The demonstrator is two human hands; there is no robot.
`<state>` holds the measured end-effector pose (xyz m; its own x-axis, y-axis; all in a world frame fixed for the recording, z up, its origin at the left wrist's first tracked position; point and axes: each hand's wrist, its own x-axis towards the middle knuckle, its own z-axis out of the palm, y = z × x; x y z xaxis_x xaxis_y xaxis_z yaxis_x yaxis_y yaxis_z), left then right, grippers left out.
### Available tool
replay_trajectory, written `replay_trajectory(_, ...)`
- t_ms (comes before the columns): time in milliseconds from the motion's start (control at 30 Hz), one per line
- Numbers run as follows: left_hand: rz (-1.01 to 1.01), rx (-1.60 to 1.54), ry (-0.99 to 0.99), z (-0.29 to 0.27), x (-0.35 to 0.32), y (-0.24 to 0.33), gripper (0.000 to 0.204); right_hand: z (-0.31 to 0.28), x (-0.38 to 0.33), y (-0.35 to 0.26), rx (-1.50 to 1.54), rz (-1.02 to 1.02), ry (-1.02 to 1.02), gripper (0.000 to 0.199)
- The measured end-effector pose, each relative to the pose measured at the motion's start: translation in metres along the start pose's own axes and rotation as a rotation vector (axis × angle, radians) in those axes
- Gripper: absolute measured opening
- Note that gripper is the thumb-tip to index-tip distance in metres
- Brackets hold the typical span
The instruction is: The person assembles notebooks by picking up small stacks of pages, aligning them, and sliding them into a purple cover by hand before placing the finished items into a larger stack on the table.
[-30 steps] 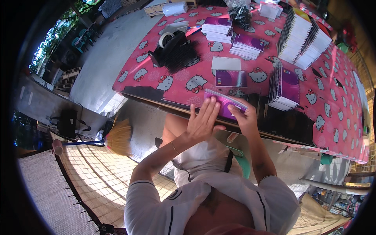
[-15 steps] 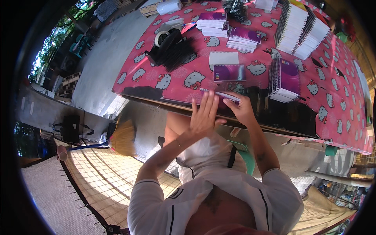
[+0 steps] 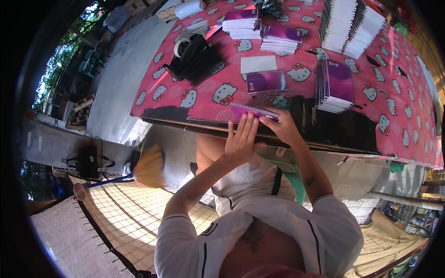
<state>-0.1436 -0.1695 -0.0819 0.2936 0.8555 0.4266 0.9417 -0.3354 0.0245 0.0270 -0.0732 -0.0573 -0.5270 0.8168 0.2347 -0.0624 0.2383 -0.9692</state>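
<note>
A small purple spiral notebook (image 3: 239, 110) lies at the near edge of the table, its coil along the far side. My left hand (image 3: 242, 137) rests on its near edge with fingers stretched out flat. At the notebook's right end, my right hand (image 3: 283, 129) grips it, the thumb on top and the fingers partly hidden behind. Just beyond lie another purple notebook (image 3: 266, 82) and a white sheet or pad (image 3: 258, 64) with a row of holes along its top.
Stacks of purple notebooks stand at the back (image 3: 242, 24), mid-back (image 3: 281, 39) and right (image 3: 337, 85). Tall white spiral stacks (image 3: 338, 25) rise at the far right. A tape dispenser (image 3: 187, 51) sits beside black coils (image 3: 204, 65). A broom (image 3: 149, 167) lies below left.
The notebook's far edge has tilted up, showing more of its purple cover and coil. My left fingers have slid slightly toward the near edge. The whole view has shifted a little.
</note>
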Motion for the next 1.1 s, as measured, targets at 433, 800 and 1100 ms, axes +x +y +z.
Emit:
replay_trajectory(433, -0.052, 0.118, 0.11, -0.021, 0.077, -0.009, 0.095, -0.007, -0.001, 0.01, -0.175, 0.071, -0.019, 0.041)
replay_trajectory(800, 0.024, -0.108, 0.086, 0.005, 0.029, 0.012, 0.089, -0.002, -0.002, 0.007, -0.133, -0.061, 0.032, 0.04)
replay_trajectory(1100, 0.051, -0.147, 0.042, 0.001, 0.017, 0.019, 0.086, -0.002, 0.0, 0.002, -0.135, -0.063, 0.04, 0.044)
